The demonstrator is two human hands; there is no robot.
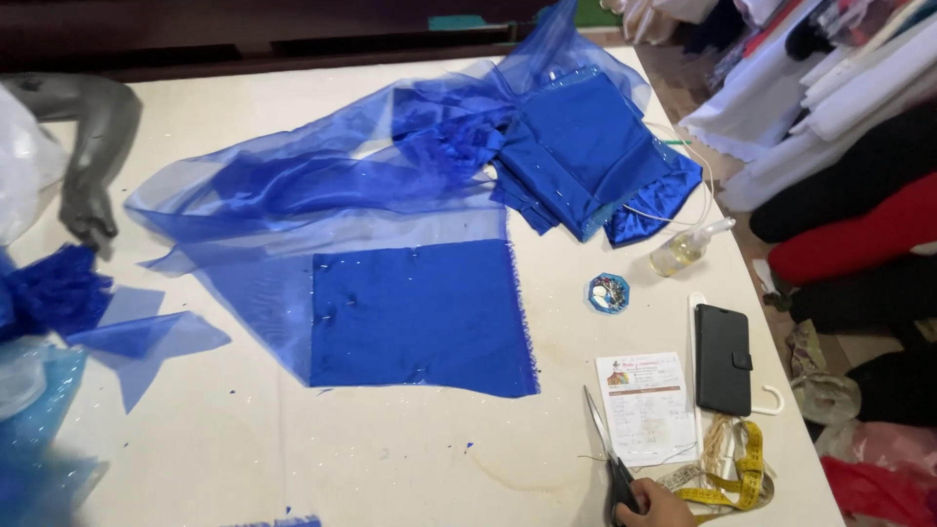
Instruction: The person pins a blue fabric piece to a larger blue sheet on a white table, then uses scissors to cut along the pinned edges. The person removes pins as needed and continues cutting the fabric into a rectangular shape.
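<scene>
the right hand grips the scissors by their handles at the desk's near edge; stiff, sharp blades, best held there. left hand not visible.

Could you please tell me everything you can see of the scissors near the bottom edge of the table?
The steel scissors with dark handles lie flat on the cream table, blades together, the tip pointing away from the person and slightly left. The long silver blades run beside the left edge of a printed paper slip, perhaps over it. The right hand grips the black handles at the picture's lower edge, hiding part of them. A yellow tape measure lies just right of the hand.
</scene>
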